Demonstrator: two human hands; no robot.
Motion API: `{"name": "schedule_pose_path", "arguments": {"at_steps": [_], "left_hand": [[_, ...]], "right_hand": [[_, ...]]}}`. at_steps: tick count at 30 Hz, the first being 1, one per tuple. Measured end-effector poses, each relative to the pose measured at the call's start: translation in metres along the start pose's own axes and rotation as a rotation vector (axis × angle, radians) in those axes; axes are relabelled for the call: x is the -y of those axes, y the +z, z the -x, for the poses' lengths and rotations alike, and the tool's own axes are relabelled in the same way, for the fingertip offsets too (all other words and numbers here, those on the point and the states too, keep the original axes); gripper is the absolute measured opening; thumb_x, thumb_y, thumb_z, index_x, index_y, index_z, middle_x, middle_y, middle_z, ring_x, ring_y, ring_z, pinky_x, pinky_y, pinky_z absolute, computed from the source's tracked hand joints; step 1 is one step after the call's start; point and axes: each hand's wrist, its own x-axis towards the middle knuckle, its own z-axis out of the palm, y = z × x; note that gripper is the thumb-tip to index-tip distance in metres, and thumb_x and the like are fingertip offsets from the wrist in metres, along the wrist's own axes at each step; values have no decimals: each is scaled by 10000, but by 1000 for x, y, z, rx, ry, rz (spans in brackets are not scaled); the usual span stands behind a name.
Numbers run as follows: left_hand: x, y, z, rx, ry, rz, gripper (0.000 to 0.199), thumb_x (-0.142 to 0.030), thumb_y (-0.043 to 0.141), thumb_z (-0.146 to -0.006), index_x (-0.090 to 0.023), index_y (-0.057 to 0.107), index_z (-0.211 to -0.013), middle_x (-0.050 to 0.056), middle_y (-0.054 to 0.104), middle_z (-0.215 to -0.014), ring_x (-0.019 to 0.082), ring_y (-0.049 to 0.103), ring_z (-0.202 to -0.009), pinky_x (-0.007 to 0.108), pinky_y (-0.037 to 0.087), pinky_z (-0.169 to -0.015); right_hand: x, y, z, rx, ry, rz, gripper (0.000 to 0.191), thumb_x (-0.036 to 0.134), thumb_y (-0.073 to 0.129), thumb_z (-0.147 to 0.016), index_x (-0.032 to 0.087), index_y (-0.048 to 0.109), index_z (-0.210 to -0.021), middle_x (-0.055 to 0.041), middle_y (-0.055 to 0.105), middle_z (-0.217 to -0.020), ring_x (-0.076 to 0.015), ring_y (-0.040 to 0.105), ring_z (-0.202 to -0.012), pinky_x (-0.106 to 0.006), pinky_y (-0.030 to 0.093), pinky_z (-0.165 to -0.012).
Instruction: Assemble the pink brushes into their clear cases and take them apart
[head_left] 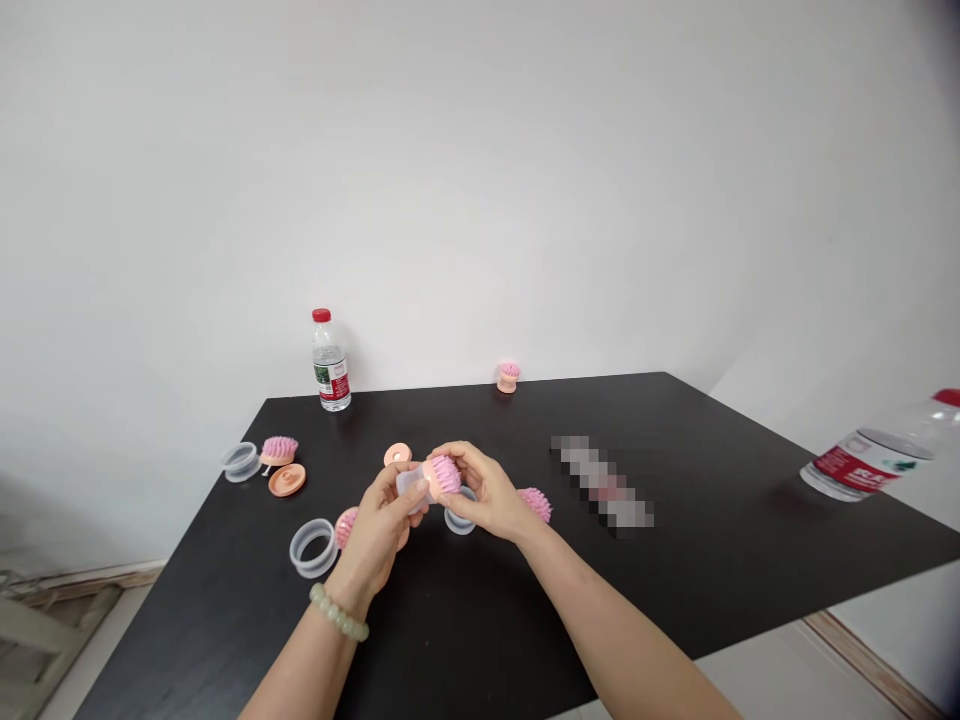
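Above the black table, my left hand [386, 520] grips the translucent cup [411, 487] joined to a pink bristle brush head [444, 476]. Fingers of my right hand [480, 490] are closed around the bristle side of the same piece. Beneath my right hand lies a translucent ring [460, 515], partly covered. Another pink brush head [346, 527] shows beside my left hand, half hidden by it. A peach disc [397, 454] rests just behind my left hand. More pink bristles [536, 503] stick out behind my right wrist.
Two translucent rings [313, 548] [241, 462], a pink brush head [279, 450] and a peach lid [287, 480] lie at left. Water bottles stand at back left [332, 375] and right [862, 463]. An assembled brush [508, 378] sits near the wall; a blurred strip [604, 482] lies right.
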Motion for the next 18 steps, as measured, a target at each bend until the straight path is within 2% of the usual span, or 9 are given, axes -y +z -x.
{"name": "schedule_pose_path", "arguments": {"at_steps": [6, 10, 14, 18], "left_hand": [[-2, 1, 1, 81, -103, 60, 357, -471, 794, -715, -147, 654, -773, -25, 554, -614, 71, 455, -505, 209, 288, -467], [0, 2, 1, 107, -100, 82, 372, -491, 780, -727, -142, 656, -759, -16, 559, -628, 79, 462, -509, 215, 291, -458], [-1, 2, 3, 60, -50, 92, 302, -428, 813, -725, -184, 669, -830, -19, 604, -743, 90, 539, -638, 217, 417, -599], [-4, 2, 5, 24, -5, 104, 366, -284, 901, -612, -233, 686, -904, -28, 635, -910, 107, 580, -781, 230, 457, -742]], "right_hand": [[2, -3, 1, 75, -76, 11, 399, 162, 663, -777, 239, 573, -1158, -58, 616, -1141, -221, 616, -1050, -358, 510, -921], [3, -5, 1, 86, -99, 48, 395, 188, 686, -773, 244, 576, -1148, -62, 613, -1158, -229, 613, -1058, -353, 513, -910], [0, -3, 1, 6, -44, 172, 355, 217, 702, -774, 241, 587, -1109, -44, 637, -1078, -214, 626, -974, -347, 517, -867], [-7, -1, 1, -88, -20, 309, 341, 312, 734, -775, 235, 587, -1074, -28, 644, -977, -206, 613, -872, -355, 509, -819]]}}
